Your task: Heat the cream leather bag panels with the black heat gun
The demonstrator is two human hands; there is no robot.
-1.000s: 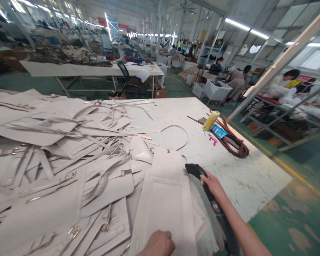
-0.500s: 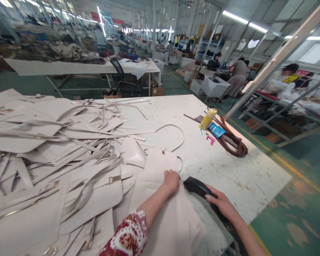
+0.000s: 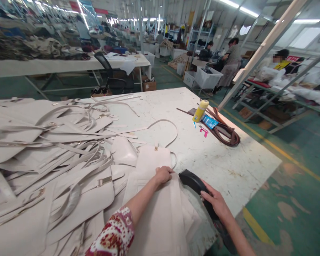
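My left hand presses down on a pale beige leather bag piece, its fingers curled over the piece's right edge. A small gold clasp sits at the top of that piece, and a thin strap loops out beyond it. Under my left forearm lie larger flat beige panels, stacked unevenly. My right hand is wrapped round a black curved hand-held tool, which looks like a heat gun. Its blunt nozzle points left, close to the panel's edge and my left fingers, without touching them.
A large heap of beige bag parts with straps and gold fittings covers the table's left side. Farther right are a yellow bottle, a blue packet, pink snips and coiled brown straps. A slanted post stands beyond.
The view has shifted a little, so everything sits further left. My left hand still rests on the bag piece, and the black tool's nozzle stays near its edge.
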